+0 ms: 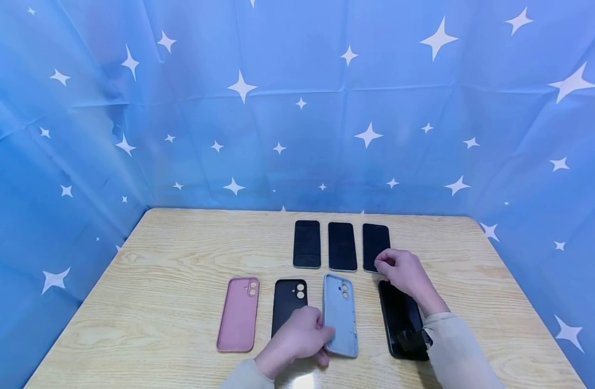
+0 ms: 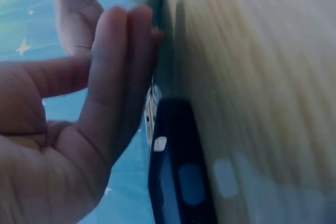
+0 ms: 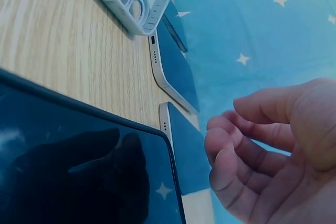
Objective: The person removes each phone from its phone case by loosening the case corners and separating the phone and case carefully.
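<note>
My left hand (image 1: 297, 335) pinches the lower left edge of a light blue phone case (image 1: 341, 308), which lies inner side up. In the left wrist view, its fingertips reach a blue-teal edge, and part of the thumb is hidden behind the fingers. A black phone case (image 1: 285, 302) is partly covered by this hand. My right hand (image 1: 406, 273) hovers over the near end of the rightmost dark phone (image 1: 375, 243). In the right wrist view, its fingers (image 3: 226, 169) are loosely bent, with nothing between them and the thumb. Below it lies a phone in a black case (image 1: 399, 313).
A pink phone case (image 1: 238, 313) lies at the left of the front row. Two more dark phones, a left one (image 1: 307, 243) and a middle one (image 1: 342, 246), lie screen up farther back. The wooden table (image 1: 171, 302) meets a blue star-patterned curtain (image 1: 297, 124).
</note>
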`<state>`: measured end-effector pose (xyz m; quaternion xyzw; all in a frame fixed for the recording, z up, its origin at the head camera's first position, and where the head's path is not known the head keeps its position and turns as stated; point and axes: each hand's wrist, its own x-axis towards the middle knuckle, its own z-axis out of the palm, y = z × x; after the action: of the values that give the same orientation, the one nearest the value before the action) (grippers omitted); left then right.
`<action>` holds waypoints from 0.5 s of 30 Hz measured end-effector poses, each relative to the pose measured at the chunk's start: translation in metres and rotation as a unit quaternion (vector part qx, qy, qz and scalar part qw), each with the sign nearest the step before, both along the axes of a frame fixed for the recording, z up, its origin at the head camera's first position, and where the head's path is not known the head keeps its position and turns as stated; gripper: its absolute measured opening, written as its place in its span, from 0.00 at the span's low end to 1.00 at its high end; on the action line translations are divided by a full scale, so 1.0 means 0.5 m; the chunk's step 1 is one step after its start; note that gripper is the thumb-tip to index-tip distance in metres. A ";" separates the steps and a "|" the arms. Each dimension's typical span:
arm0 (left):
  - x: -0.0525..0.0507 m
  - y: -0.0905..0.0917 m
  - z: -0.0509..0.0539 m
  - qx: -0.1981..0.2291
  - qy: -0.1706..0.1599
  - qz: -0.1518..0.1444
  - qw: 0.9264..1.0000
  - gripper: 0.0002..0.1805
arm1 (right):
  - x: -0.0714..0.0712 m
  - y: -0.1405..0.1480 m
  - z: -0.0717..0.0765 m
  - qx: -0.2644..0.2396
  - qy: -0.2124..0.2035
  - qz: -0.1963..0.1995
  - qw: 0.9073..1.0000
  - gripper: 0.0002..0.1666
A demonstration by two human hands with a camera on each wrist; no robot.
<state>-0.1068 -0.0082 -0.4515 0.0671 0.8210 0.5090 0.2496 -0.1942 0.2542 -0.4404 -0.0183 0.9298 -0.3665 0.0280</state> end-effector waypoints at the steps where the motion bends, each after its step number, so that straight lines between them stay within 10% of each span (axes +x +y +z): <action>1: 0.000 0.000 0.002 -0.023 0.010 -0.009 1.000 0.14 | 0.001 0.000 0.000 0.001 -0.002 0.000 1.000 0.08; 15: -0.002 0.019 0.004 -0.149 0.039 -0.040 0.987 0.17 | 0.016 0.012 -0.003 0.003 -0.009 0.003 1.000 0.09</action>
<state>-0.1078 0.0015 -0.4493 0.0818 0.8935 0.3674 0.2451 -0.1863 0.2601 -0.4422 -0.0178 0.9305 -0.3639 0.0380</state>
